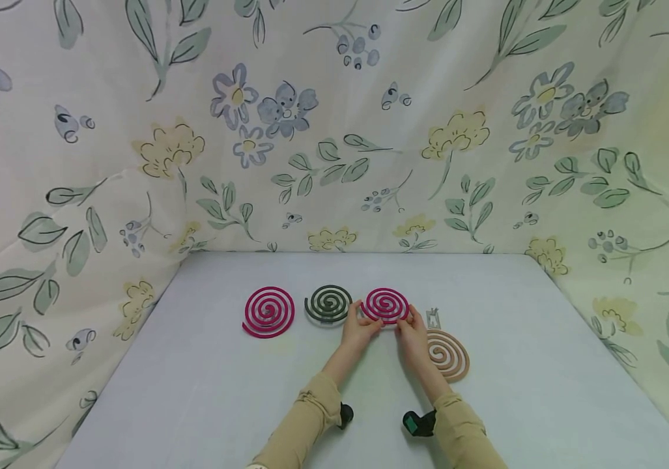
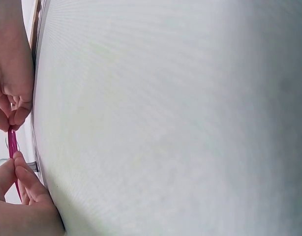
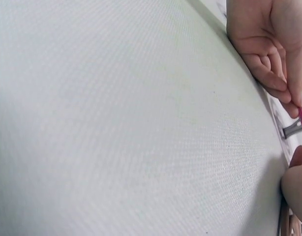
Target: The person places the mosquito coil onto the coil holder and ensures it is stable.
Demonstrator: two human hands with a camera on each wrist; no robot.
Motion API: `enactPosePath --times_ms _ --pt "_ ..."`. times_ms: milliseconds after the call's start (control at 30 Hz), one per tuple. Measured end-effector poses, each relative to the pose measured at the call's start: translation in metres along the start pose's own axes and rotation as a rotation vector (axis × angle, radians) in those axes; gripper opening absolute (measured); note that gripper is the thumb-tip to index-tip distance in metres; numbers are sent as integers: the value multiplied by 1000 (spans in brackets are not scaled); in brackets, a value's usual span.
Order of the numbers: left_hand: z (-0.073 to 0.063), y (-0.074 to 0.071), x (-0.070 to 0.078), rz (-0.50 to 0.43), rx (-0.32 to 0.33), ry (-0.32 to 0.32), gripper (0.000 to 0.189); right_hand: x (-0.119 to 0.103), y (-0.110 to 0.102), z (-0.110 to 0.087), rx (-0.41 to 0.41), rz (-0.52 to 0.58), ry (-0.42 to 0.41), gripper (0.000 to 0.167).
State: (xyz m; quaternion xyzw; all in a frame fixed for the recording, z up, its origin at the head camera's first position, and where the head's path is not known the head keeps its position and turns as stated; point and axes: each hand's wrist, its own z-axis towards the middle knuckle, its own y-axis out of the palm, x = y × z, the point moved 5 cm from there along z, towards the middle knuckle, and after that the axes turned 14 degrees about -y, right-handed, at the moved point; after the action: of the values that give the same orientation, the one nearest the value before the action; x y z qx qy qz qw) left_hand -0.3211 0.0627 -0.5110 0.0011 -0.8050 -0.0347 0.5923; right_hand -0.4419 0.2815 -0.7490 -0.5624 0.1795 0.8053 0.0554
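A pink mosquito coil (image 1: 385, 301) is held between both hands, its flat side level above the white table in the wrist views. On its near left edge, my left hand (image 1: 359, 331) pinches the rim between thumb and fingers. My right hand (image 1: 412, 332) grips the near right edge. In the right wrist view a grey metal stand (image 3: 292, 129) shows beneath the pink coil. A dark green coil (image 1: 328, 303) lies just left of the left hand. Partly behind the right hand and forearm is a tan coil (image 1: 449, 355).
Another pink coil (image 1: 269, 312) is at the left end of the row. A small silver metal stand (image 1: 433, 318) lies right of the right hand, just behind the tan coil. Floral cloth (image 1: 334, 130) hangs behind and beside the white table (image 1: 193, 391).
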Motion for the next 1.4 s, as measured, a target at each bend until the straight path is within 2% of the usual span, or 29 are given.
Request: enactPosePath --times_ms 100,167,267,300,400,500,533,667,767,833,867,933,1033,1133,1233,1267,1333,1400 --pt "-1 0 1 4 7 0 70 -36 12 -11 1 -4 -18 64" --pt "0 0 1 8 12 -8 71 -69 22 -23 1 9 -27 63" --pt "10 -1 -7 12 2 21 72 -133 44 -44 -2 34 -49 65" --pt "22 -1 -17 3 -19 72 72 -157 53 -52 4 22 -42 64" --pt "29 -1 -23 16 -33 93 74 -222 75 -74 26 -53 -3 61" --pt "23 -1 -18 25 -15 66 72 -264 89 -87 34 -145 74 57" --pt "11 -1 -8 36 8 13 72 -271 91 -89 33 -149 84 56" --pt "-4 -1 4 42 26 -2 66 -291 97 -94 24 -156 124 55" --pt "-8 -1 6 48 26 -8 65 -283 94 -92 14 -150 116 56" --pt "-7 -1 5 37 23 -21 67 -265 88 -88 17 -135 94 57" --pt "-6 -1 5 37 23 -20 67 -245 81 -81 14 -91 46 58" --pt "-5 -1 3 28 21 -22 67 -199 65 -67 9 -59 6 60" --pt "-3 -1 1 16 16 -23 68 -103 33 -35 4 -4 -35 63" --pt "-3 -1 1 8 13 -26 67 -21 5 -8 6 -38 -8 65" --pt "-5 -1 2 17 14 -16 67 25 -10 8 3 -43 26 66" --pt "-5 -1 2 21 14 -14 67 27 -11 9 -1 -49 31 66" --pt "-6 -1 3 26 15 -6 67 54 -19 18 4 -41 33 66" --pt "-6 -2 3 29 15 -3 67 57 -20 19 6 -39 24 65"
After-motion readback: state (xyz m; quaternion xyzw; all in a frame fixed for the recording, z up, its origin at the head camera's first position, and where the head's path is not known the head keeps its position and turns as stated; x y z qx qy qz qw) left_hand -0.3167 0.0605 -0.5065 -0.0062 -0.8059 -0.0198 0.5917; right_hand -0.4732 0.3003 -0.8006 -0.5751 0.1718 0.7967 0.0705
